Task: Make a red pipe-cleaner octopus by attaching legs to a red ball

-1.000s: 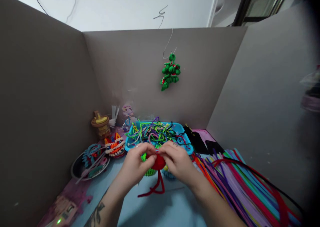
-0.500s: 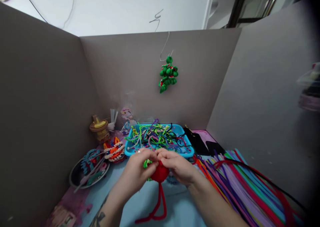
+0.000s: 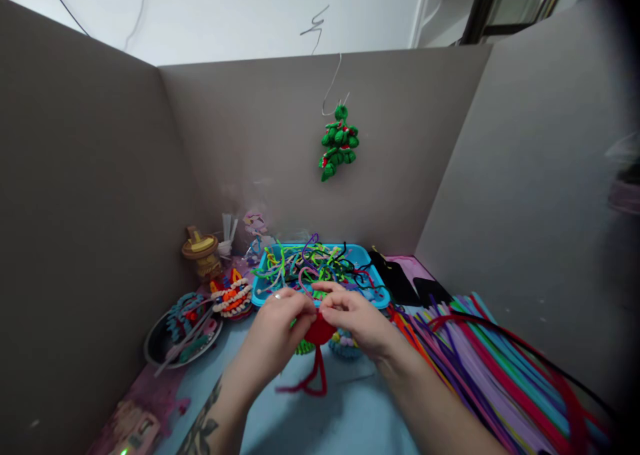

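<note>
Between my two hands is a red, rounded pipe-cleaner piece (image 3: 320, 331), with two loose red stems (image 3: 316, 373) hanging below it. My left hand (image 3: 285, 321) pinches its upper left edge between thumb and fingers. On the upper right, my right hand (image 3: 353, 321) grips it by thumb and index finger, the other fingers raised. Fingers cover the top of the piece. Below and behind the hands sit a green craft piece (image 3: 304, 347) and a blue one with pale dots (image 3: 345, 343), both partly hidden.
A blue tray (image 3: 383, 299) of tangled pipe-cleaner scraps stands behind my hands. Long coloured pipe cleaners (image 3: 490, 368) lie at right. A metal bowl (image 3: 150, 351) with tools, an orange-and-cream craft piece (image 3: 233, 298) and a brown-gold pot (image 3: 203, 251) are at left. A green ornament (image 3: 340, 145) hangs ahead.
Both hands have risen slightly with the red piece, and its tails have swung. My right hand's fingers have lifted and spread more. More of the green and blue pieces shows.
</note>
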Demonstrator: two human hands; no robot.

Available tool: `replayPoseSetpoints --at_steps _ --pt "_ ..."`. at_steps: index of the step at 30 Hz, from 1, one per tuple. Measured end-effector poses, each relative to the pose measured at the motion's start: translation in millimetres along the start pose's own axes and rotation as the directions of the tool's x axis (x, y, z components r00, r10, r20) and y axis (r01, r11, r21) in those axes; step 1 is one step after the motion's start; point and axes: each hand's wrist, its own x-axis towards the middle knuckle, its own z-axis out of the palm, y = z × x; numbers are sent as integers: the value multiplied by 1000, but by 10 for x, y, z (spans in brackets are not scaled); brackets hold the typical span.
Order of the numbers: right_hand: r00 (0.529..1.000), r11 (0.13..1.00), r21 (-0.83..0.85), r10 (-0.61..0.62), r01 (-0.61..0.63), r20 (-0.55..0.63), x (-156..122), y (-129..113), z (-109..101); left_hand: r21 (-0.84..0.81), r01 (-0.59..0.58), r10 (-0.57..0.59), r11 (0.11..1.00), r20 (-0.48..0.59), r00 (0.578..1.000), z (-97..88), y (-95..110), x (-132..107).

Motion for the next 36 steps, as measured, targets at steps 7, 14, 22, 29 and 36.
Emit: replayPoseSetpoints --at_steps 7,14,22,29,36 --pt "990 943 321 49 -90 135 29 93 92 -184 74 -70 980 29 997 3 -10 -5" --pt "825 656 -559 -558 507 94 -68 -40 -16 -559 334 -278 759 187 942 -32 -100 -4" --pt "881 703 -550 -450 450 146 -68 -33 39 -493 219 -172 842 140 975 -54 -92 -2" --pt "989 938 -318 -148 141 3 28 52 84 -165 174 -162 971 83 983 -41 -46 0" --pt "996 993 120 0 -11 90 70 217 97 -152 138 -124 979 96 988 -13 -53 12"
